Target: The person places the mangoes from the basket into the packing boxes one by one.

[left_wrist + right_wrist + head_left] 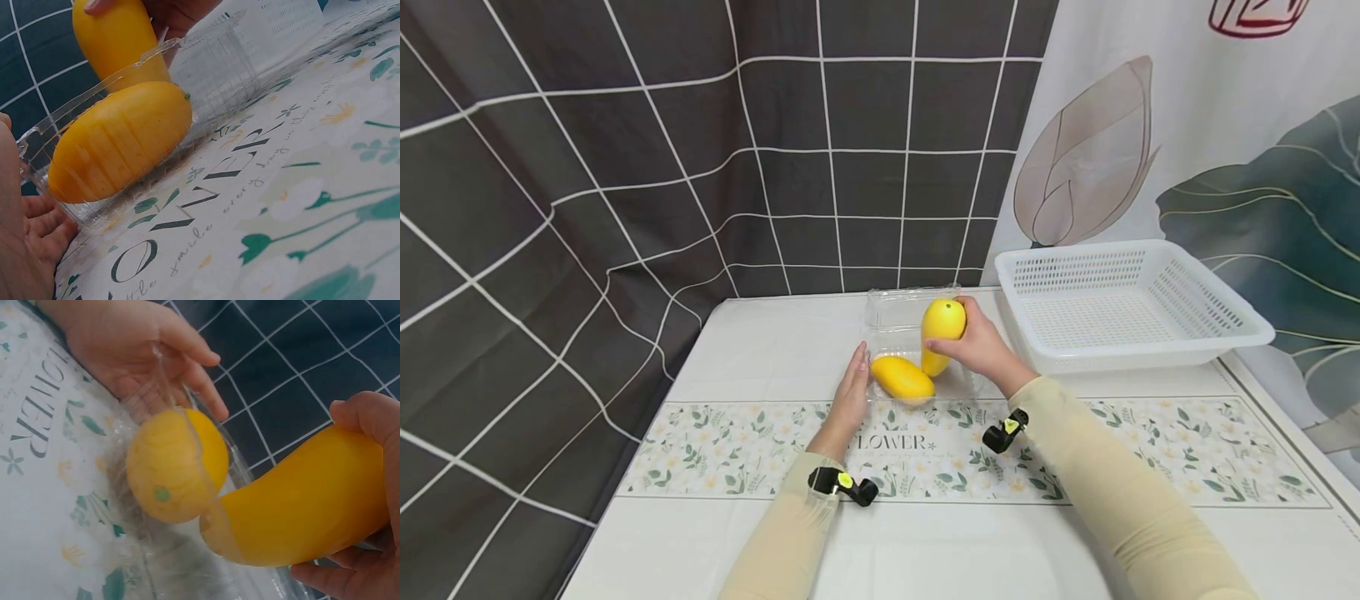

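Note:
A clear plastic clamshell box [955, 385] sits on the table with its lid [897, 310] raised at the back. One yellow mango [122, 140] lies inside, along the front left. My right hand [983, 342] grips a second yellow mango [943, 323], thumb on one side and fingers on the other. This mango is tilted, its lower end dipping inside the box wall next to the lying mango, as the right wrist view shows. On the box's left side, my left hand [850, 392] rests with its fingers extended along the wall.
Right of the box stands a white perforated plastic basket [1138, 350]. A white tablecloth [760, 350] with a printed floral band covers the table. Behind hangs a dark curtain [865, 192] with white grid lines, beside a pale leaf-patterned curtain [1210, 108].

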A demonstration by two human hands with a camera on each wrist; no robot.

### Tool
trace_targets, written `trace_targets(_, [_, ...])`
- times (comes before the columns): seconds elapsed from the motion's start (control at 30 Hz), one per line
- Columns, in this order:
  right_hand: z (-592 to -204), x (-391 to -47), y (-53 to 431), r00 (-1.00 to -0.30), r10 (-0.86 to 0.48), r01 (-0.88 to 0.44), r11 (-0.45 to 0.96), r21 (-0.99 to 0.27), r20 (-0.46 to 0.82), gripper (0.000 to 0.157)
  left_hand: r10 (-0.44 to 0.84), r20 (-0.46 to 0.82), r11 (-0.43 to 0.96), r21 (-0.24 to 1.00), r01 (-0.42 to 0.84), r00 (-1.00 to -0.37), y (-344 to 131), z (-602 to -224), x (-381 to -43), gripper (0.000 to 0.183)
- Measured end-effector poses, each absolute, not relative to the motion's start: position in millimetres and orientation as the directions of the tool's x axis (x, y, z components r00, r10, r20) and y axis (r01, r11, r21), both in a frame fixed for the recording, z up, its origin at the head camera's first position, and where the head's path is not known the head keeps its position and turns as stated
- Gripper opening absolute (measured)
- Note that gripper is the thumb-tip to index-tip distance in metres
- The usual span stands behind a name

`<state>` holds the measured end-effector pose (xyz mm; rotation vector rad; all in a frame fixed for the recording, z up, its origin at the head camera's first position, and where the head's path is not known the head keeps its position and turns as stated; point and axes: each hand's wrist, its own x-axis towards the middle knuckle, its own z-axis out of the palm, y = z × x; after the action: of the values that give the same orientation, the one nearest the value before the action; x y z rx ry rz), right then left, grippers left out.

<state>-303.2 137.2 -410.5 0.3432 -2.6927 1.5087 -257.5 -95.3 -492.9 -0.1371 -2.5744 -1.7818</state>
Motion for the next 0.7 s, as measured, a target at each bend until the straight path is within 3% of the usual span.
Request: trace_targets(0.7, [-430, -296, 140, -0.970, -0.173, -0.232, 0.454, -0.860, 0.170, 0.083, 0.058, 0.044, 0.350, 0.935, 0.062, -0.997, -94, -490, -256, 0.053])
